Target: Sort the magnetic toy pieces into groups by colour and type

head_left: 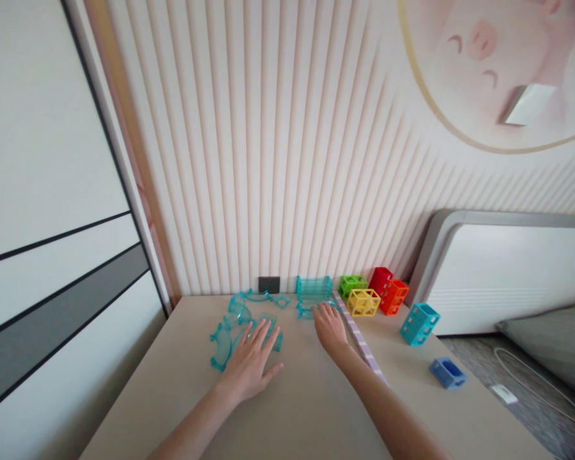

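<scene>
Spread fingers mark my left hand (255,361) as open, palm down over a loose group of see-through teal plastic pieces (223,348). It hides part of that group; whether it presses on them I cannot tell. Near the striped tape, my right hand (329,326) has its fingers bent over the end of a see-through teal plastic piece (307,312) lying flat. The fingertips appear closed on that end, which they partly cover. Just behind it, against the wall, stands a ribbed teal piece (314,287).
A purple-and-white striped tape (359,337) runs along the table (287,415). Right of it stand a green block (352,285), a yellow block (364,303), a red block (380,281), an orange block (393,298), a teal block (420,324) and a blue block (448,373). A black socket (269,285) sits behind.
</scene>
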`<state>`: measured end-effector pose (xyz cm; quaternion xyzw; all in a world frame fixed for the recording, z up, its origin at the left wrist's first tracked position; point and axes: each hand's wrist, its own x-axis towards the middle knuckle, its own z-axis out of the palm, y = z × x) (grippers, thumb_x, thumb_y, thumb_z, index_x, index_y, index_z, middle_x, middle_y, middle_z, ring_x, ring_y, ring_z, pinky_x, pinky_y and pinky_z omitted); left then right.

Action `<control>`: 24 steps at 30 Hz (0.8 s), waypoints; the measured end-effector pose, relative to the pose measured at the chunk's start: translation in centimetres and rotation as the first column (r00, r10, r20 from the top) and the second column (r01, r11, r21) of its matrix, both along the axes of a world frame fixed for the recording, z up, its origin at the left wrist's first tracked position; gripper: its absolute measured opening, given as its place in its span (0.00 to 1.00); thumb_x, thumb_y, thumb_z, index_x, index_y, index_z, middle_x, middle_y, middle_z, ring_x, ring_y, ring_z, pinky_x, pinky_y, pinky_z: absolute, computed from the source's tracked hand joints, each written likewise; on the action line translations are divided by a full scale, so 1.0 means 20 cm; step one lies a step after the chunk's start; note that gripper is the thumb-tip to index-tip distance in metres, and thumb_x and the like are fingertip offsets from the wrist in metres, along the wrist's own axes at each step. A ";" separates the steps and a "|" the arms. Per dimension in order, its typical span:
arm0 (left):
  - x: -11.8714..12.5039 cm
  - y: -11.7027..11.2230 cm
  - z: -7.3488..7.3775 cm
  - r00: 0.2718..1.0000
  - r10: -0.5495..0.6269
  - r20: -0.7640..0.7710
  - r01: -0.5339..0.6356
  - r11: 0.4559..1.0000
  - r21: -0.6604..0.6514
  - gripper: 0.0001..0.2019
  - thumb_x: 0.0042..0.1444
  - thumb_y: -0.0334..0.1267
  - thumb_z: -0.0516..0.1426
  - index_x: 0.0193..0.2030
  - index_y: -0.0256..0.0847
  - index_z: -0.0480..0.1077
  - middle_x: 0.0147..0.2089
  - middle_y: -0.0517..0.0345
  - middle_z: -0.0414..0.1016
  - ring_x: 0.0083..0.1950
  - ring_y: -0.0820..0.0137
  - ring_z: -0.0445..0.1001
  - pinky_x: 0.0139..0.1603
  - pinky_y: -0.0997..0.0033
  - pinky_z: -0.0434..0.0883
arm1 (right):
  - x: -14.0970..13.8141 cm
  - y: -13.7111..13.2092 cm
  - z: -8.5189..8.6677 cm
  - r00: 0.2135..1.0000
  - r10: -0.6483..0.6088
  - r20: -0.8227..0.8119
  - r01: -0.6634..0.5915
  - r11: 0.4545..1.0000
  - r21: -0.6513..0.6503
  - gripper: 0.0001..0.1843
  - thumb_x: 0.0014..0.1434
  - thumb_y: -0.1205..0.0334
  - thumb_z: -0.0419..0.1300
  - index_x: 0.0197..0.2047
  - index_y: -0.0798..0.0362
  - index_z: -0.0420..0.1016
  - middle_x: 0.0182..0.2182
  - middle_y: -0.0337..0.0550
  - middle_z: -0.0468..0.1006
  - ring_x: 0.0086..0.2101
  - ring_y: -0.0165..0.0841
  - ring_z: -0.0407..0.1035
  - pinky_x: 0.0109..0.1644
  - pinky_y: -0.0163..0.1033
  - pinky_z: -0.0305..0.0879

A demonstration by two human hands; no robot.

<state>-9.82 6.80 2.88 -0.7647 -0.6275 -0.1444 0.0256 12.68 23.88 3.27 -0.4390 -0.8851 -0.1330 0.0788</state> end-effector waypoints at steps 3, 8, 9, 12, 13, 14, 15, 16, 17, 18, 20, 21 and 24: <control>-0.05 -0.02 -0.01 1.000 0.012 -0.004 -0.012 1.000 0.027 0.35 0.68 0.59 0.50 0.76 0.45 0.52 0.76 0.44 0.57 0.77 0.52 0.52 0.76 0.41 0.50 | 0.00 0.01 0.00 1.000 0.008 -0.002 -0.008 1.000 -0.009 0.19 0.66 0.75 0.52 0.55 0.54 0.75 0.53 0.56 0.78 0.56 0.46 0.69 0.60 0.47 0.60; -0.06 -0.01 -0.03 0.999 0.054 0.004 -0.054 0.997 0.048 0.35 0.68 0.59 0.49 0.76 0.43 0.53 0.75 0.43 0.60 0.77 0.51 0.53 0.76 0.41 0.50 | 0.00 0.02 0.01 0.999 0.010 -0.034 -0.011 1.000 -0.015 0.20 0.64 0.77 0.52 0.55 0.56 0.76 0.54 0.58 0.78 0.56 0.47 0.70 0.60 0.49 0.63; -0.06 -0.01 -0.03 0.998 0.058 0.004 -0.058 0.997 0.048 0.35 0.68 0.59 0.49 0.75 0.43 0.54 0.74 0.43 0.61 0.77 0.51 0.53 0.76 0.41 0.51 | 0.00 0.02 0.01 0.999 0.010 -0.046 -0.010 1.000 -0.011 0.21 0.64 0.77 0.52 0.55 0.56 0.76 0.56 0.59 0.77 0.57 0.47 0.69 0.60 0.49 0.63; -0.03 -0.02 -0.06 0.998 0.063 0.015 -0.064 0.996 0.062 0.35 0.67 0.58 0.50 0.75 0.41 0.54 0.74 0.42 0.61 0.77 0.51 0.54 0.76 0.41 0.51 | 0.00 -0.03 0.03 0.995 0.018 -0.099 -0.016 1.000 0.013 0.25 0.64 0.78 0.51 0.61 0.57 0.73 0.62 0.60 0.72 0.62 0.48 0.65 0.66 0.52 0.58; -0.03 -0.02 -0.07 0.997 0.069 0.021 -0.070 0.995 0.070 0.35 0.68 0.58 0.50 0.75 0.41 0.54 0.74 0.43 0.61 0.76 0.50 0.54 0.76 0.41 0.51 | -0.01 -0.07 0.04 0.992 0.027 -0.119 -0.025 0.999 0.021 0.26 0.64 0.78 0.51 0.62 0.57 0.72 0.63 0.60 0.71 0.63 0.48 0.64 0.68 0.53 0.57; -0.02 -0.03 -0.09 0.997 0.076 0.026 -0.078 0.994 0.076 0.35 0.68 0.57 0.50 0.75 0.41 0.54 0.74 0.43 0.61 0.76 0.50 0.55 0.76 0.41 0.51 | -0.03 -0.11 0.05 0.990 0.042 -0.138 -0.039 0.999 0.027 0.26 0.64 0.77 0.51 0.63 0.57 0.72 0.64 0.58 0.70 0.63 0.48 0.63 0.68 0.53 0.56; -0.03 -0.03 -0.10 0.996 0.086 0.029 -0.088 0.993 0.080 0.34 0.67 0.57 0.50 0.75 0.41 0.55 0.74 0.43 0.61 0.76 0.49 0.56 0.76 0.41 0.52 | -0.06 -0.16 0.05 0.986 0.060 -0.152 -0.057 0.998 0.028 0.26 0.65 0.76 0.51 0.63 0.55 0.72 0.64 0.57 0.71 0.63 0.46 0.64 0.68 0.52 0.57; -0.03 -0.04 -0.12 0.995 0.099 0.029 -0.101 0.992 0.082 0.34 0.67 0.56 0.51 0.74 0.41 0.56 0.74 0.42 0.62 0.76 0.49 0.56 0.75 0.40 0.53 | -0.09 -0.21 0.04 0.982 0.085 -0.168 -0.082 0.996 0.022 0.25 0.66 0.74 0.51 0.63 0.54 0.72 0.63 0.55 0.72 0.62 0.44 0.65 0.67 0.50 0.60; -0.03 -0.05 -0.14 0.993 0.114 0.026 -0.116 0.990 0.083 0.33 0.67 0.54 0.52 0.74 0.41 0.56 0.73 0.42 0.62 0.75 0.48 0.57 0.75 0.40 0.54 | -0.12 -0.27 0.03 0.976 0.115 -0.183 -0.115 0.993 0.010 0.23 0.67 0.72 0.52 0.62 0.52 0.73 0.62 0.53 0.73 0.61 0.42 0.67 0.65 0.47 0.62; -0.04 -0.05 -0.15 0.991 0.132 0.022 -0.133 0.987 0.084 0.32 0.66 0.52 0.53 0.73 0.41 0.57 0.73 0.42 0.63 0.75 0.48 0.57 0.75 0.40 0.54 | -0.16 -0.32 0.02 0.966 0.155 -0.209 -0.160 0.987 -0.009 0.21 0.68 0.70 0.53 0.62 0.50 0.73 0.62 0.51 0.74 0.60 0.41 0.68 0.64 0.45 0.64; -0.04 -0.06 -0.18 0.987 0.163 0.015 -0.164 0.983 0.082 0.31 0.65 0.47 0.55 0.72 0.40 0.59 0.72 0.41 0.64 0.74 0.49 0.59 0.75 0.41 0.55 | -0.24 -0.41 -0.02 0.924 0.241 -0.298 -0.274 0.959 -0.075 0.20 0.68 0.67 0.55 0.61 0.50 0.73 0.62 0.51 0.73 0.61 0.41 0.67 0.64 0.46 0.65; -0.04 -0.07 -0.19 0.984 0.176 0.016 -0.176 0.981 0.078 0.29 0.65 0.45 0.55 0.71 0.39 0.60 0.71 0.41 0.65 0.74 0.49 0.60 0.74 0.41 0.56 | -0.27 -0.44 -0.03 0.903 0.267 -0.336 -0.319 0.942 -0.109 0.20 0.68 0.65 0.57 0.62 0.50 0.73 0.63 0.51 0.73 0.62 0.42 0.66 0.65 0.48 0.65; -0.03 -0.07 -0.20 0.981 0.190 0.030 -0.192 0.980 0.053 0.26 0.66 0.41 0.53 0.69 0.39 0.63 0.69 0.41 0.68 0.72 0.51 0.63 0.73 0.43 0.59 | -0.33 -0.48 -0.07 0.874 0.283 -0.394 -0.386 0.898 -0.210 0.23 0.67 0.64 0.60 0.64 0.50 0.72 0.66 0.53 0.70 0.65 0.45 0.64 0.67 0.51 0.64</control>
